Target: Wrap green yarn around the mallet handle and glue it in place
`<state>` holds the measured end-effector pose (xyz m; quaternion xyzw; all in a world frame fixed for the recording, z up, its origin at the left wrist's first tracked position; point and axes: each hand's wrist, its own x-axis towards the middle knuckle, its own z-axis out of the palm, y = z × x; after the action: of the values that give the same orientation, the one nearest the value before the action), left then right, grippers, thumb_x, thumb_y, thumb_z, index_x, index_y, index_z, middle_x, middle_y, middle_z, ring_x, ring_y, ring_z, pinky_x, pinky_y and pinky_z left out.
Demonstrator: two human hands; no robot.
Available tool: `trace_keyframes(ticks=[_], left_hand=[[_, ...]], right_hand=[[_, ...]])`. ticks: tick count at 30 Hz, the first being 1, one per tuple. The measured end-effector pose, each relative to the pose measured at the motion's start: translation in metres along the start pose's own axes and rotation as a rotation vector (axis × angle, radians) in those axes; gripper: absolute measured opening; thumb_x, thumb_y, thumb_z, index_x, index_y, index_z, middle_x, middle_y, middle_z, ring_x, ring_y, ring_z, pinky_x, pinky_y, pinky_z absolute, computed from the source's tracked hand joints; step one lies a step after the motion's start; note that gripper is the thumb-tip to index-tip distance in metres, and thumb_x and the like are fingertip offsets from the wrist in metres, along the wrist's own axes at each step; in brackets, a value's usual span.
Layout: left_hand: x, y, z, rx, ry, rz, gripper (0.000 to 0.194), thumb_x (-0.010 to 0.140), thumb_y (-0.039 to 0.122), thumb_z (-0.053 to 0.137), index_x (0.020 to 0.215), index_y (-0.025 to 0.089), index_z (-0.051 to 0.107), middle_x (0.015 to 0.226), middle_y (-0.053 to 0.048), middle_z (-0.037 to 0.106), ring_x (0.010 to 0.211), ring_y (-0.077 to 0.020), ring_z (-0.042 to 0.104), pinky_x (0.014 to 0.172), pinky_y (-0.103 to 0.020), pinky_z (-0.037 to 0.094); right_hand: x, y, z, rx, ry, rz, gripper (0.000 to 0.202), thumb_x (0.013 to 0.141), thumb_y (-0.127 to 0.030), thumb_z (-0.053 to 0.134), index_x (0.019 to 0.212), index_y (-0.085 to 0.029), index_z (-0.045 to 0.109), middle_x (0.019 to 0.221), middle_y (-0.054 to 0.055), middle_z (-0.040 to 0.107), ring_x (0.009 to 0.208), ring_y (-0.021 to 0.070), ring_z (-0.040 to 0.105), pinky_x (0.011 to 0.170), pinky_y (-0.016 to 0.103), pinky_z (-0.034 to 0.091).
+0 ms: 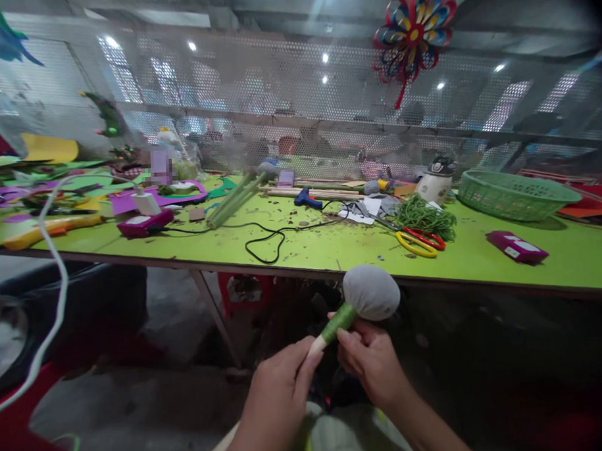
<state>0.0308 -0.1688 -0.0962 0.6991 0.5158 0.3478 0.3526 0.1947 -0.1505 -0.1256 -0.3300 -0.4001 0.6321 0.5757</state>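
Observation:
A mallet-like stick with a round, grey cloth-covered head (371, 293) is held over my lap, in front of the table edge. Green cord (338, 321) is wound round its pale handle just below the head. My left hand (281, 381) is closed round the bare handle below the winding. Close under the head, my right hand (369, 355) pinches the green-wound part between thumb and fingers. The handle's lower end runs out under my left forearm. Whether a loose cord end lies in my right fingers is hidden.
On the green table (480, 252) lie scissors (420, 242), green cord (426, 218), a blue glue gun (308, 199) with black cable and a magenta box (517, 246). A green basket (520, 195) stands at right. A white cable (55, 260) hangs at left.

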Motion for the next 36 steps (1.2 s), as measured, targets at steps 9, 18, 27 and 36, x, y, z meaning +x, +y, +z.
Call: trace_keyframes(ticks=[9,18,27,36], left_hand=[[0.008,0.004,-0.014,-0.636,-0.484,-0.396,0.044,0.086,0.054,0.042,0.088,0.015,0.062,0.043,0.009,0.037,0.03,-0.0042,0.018,0.03,-0.017,0.013],[0.004,0.005,0.001,-0.241,-0.068,-0.132,0.036,0.084,0.049,0.05,0.087,0.018,0.068,0.067,-0.002,0.06,0.063,-0.0146,0.052,0.053,-0.019,0.04],[0.009,0.003,-0.01,-0.691,-0.463,-0.398,0.041,0.086,0.053,0.045,0.083,0.014,0.06,0.045,0.008,0.04,0.031,-0.004,0.02,0.031,-0.019,0.012],[0.01,-0.002,-0.01,-0.163,-0.073,-0.136,0.036,0.084,0.045,0.049,0.085,0.015,0.069,0.067,0.0,0.061,0.065,-0.0153,0.053,0.061,-0.022,0.04]], right_hand=[[-0.004,-0.012,0.003,0.061,-0.072,-0.004,0.026,0.083,-0.023,0.065,0.108,-0.016,0.064,0.044,-0.012,0.029,0.04,0.005,0.021,0.042,0.021,0.025],[0.003,-0.003,-0.001,-0.004,-0.025,0.0,0.027,0.083,-0.024,0.065,0.107,-0.014,0.064,0.045,-0.011,0.029,0.041,0.0053,0.021,0.042,0.021,0.023],[-0.004,-0.012,0.002,0.04,-0.086,0.068,0.034,0.084,-0.029,0.064,0.114,-0.014,0.059,0.043,-0.013,0.026,0.04,0.0056,0.019,0.042,0.021,0.023],[-0.001,-0.01,-0.005,-0.265,-0.011,0.158,0.026,0.083,-0.039,0.061,0.077,-0.014,0.061,0.043,-0.012,0.025,0.038,0.0048,0.016,0.038,0.021,0.015]])
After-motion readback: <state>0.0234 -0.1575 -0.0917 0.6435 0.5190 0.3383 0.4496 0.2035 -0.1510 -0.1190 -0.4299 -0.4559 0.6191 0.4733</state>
